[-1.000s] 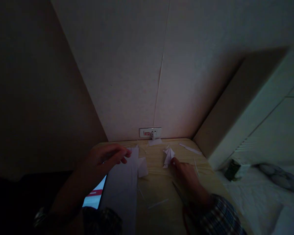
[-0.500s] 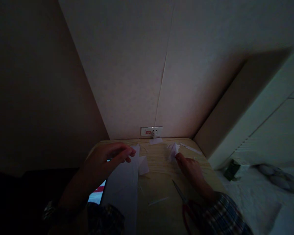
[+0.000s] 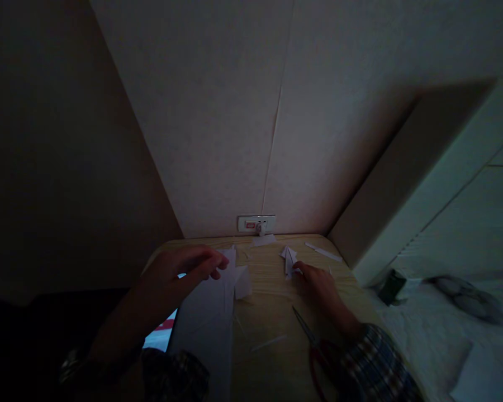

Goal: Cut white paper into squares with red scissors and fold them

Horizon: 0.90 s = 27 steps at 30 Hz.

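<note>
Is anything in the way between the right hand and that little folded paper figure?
Nothing visible is: the right hand has its fingers at the right edge of the folded paper figure. The red-handled scissors lie nearer the wearer, not between them.

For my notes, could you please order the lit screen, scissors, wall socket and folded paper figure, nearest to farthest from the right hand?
1. Folded paper figure, at the right hand
2. Scissors, below
3. Wall socket, upper left
4. Lit screen, far left
</note>
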{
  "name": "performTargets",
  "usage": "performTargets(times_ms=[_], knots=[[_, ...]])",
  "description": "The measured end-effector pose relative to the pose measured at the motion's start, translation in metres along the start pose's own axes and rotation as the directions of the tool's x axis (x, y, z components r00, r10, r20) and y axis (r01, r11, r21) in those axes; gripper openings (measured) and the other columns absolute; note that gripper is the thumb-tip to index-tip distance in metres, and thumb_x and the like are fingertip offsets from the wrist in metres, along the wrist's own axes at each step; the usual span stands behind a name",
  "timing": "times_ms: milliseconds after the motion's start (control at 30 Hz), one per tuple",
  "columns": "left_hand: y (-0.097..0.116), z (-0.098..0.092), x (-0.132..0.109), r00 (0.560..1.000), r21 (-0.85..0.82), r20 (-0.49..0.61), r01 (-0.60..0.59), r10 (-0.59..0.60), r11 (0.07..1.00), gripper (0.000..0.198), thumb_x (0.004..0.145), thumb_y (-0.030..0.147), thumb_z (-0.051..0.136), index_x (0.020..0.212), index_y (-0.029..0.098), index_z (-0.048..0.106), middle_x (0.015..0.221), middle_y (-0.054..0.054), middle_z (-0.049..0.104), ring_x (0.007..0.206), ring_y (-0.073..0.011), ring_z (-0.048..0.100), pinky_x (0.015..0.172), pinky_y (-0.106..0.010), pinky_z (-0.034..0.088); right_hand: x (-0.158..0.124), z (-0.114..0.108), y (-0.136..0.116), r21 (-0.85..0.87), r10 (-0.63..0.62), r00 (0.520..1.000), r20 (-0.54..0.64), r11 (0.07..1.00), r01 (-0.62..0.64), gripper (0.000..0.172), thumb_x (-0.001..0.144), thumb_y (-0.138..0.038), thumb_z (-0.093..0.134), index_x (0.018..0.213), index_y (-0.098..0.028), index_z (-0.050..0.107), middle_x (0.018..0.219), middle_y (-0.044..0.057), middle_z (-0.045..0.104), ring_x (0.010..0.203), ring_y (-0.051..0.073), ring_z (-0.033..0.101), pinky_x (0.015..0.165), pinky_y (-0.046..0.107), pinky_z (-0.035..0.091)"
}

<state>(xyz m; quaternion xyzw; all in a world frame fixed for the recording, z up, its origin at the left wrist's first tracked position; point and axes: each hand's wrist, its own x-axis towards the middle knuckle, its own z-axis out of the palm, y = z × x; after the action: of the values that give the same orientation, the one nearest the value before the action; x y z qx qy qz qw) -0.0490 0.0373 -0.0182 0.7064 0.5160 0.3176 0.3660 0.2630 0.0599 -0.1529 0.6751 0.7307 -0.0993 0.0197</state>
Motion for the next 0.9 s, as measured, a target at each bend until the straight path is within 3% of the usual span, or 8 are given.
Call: performTargets(times_ms=[367,567,733,900], knots=[[-0.002,-0.001,0.001,1.0,0.012,0.031,0.0,-0.001,1.0,0.035,0.086,0.052,0.055,0.084,0.025,0.076,0.08,0.0,0.076,0.076,-0.0187,0.069,0.071,-0.029,0.053,0.01,0.004,0.002,-0.04,-0.071,0.997,0.005,0.997,0.072,0.03,0.097,-0.032,0.061,0.124,-0.018,0.061,0.125,0.009,0.064,0.103,0.023,0.066,0.086,0.044,0.057],[-0.002,-0.002,0.0,1.0,0.022,0.011,-0.003,0.003,1.0,0.035,0.084,0.053,0.057,0.083,0.024,0.076,0.078,-0.001,0.076,0.074,-0.02,0.07,0.069,-0.03,0.053,0.019,-0.012,0.031,-0.08,-0.028,0.997,-0.076,0.997,0.022,0.03,0.097,-0.032,0.061,0.124,-0.019,0.061,0.127,0.01,0.063,0.105,0.024,0.066,0.088,0.045,0.057],[-0.005,-0.002,0.0,1.0,0.029,0.01,-0.008,0.008,1.0,0.034,0.085,0.052,0.056,0.083,0.024,0.076,0.078,-0.001,0.076,0.073,-0.0201,0.071,0.068,-0.03,0.054,0.019,-0.025,0.051,-0.087,0.002,0.998,-0.066,0.996,-0.008,0.029,0.097,-0.032,0.062,0.123,-0.019,0.062,0.125,0.009,0.064,0.104,0.023,0.066,0.087,0.044,0.057],[-0.005,0.002,0.001,1.0,0.062,-0.021,-0.003,0.005,0.998,0.032,0.085,0.05,0.056,0.08,0.024,0.076,0.076,0.0,0.076,0.073,-0.019,0.07,0.071,-0.028,0.052,0.006,-0.035,0.032,-0.043,-0.104,0.994,-0.034,0.994,0.103,0.026,0.098,-0.032,0.06,0.121,-0.018,0.063,0.123,0.009,0.065,0.101,0.022,0.067,0.086,0.043,0.057]])
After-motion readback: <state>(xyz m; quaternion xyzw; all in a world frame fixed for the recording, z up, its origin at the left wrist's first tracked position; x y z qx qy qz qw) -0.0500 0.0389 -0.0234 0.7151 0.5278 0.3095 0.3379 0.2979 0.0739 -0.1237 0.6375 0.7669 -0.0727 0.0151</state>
